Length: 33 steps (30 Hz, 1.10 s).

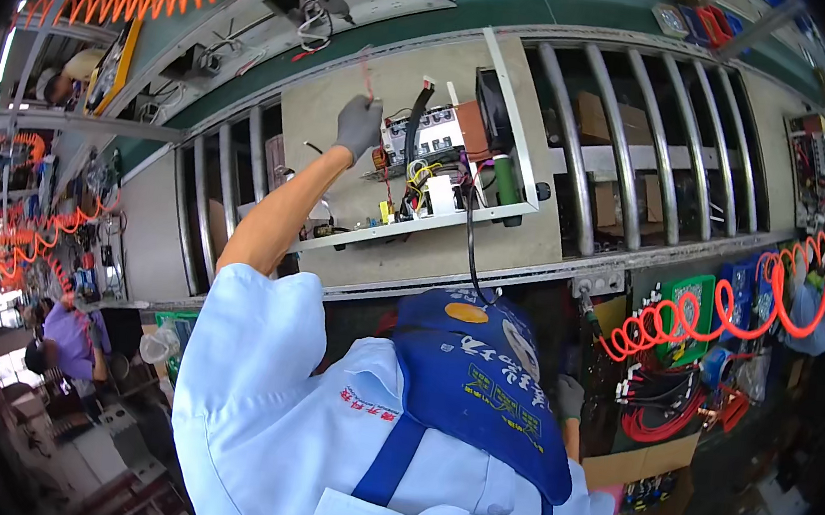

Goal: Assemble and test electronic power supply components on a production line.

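My left hand [358, 127], in a grey glove, is closed at the left side of an open metal equipment case [416, 225]. A thin red wire-like piece [366, 74] sticks up from its fingers. Inside the case sit a board with white parts [437, 134], a black fan [492, 110], a green cylinder [507, 179] and bundled coloured wires. A black cable [472, 244] runs from the case over its front edge toward my blue apron [489, 386]. My right hand [570, 398], also gloved, hangs low beside the apron; its fingers are too unclear to read.
The case rests on a board [324, 97] between metal rollers [650, 147]. Coiled orange hoses [717, 325] hang at right and upper left. Right of me are a green bin [686, 306], red cables [662, 420] and a cardboard box [637, 464]. Another person [72, 337] is at far left.
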{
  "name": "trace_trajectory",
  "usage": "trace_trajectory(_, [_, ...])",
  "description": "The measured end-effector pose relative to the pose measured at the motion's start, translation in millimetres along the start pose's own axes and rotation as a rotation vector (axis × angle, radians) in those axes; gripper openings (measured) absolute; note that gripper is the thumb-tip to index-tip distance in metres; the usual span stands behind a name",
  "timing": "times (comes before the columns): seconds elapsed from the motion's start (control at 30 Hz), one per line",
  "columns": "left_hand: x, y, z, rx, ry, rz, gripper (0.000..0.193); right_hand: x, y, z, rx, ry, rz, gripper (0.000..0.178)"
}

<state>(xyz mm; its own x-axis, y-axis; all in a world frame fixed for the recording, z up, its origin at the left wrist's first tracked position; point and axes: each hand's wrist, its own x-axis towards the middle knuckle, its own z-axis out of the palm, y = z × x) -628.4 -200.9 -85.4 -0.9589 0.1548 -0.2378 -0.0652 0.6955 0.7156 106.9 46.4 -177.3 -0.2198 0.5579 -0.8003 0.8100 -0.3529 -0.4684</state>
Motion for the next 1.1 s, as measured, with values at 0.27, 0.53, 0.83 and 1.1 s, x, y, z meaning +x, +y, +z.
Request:
trace_trajectory(0.27, [-3, 37, 44, 0.632, -0.031, 0.801, 0.027, -8, 18, 9, -0.032, 0.031, -0.091, 0.026])
trace_trajectory(0.53, [18, 13, 28, 1.077, -0.084, 0.338, 0.042, -22, 18, -12, -0.319, 0.235, -0.292, 0.031])
trace_trajectory(0.83, [40, 24, 41, 0.891, -0.297, 0.484, 0.040, -6, -90, -116, -0.244, 0.498, -0.383, 0.031])
trace_trajectory(1.1, [-39, 64, -16, 0.498, -0.107, 0.514, 0.042, 99, -163, -220, -0.406, 0.669, -0.378, 0.038])
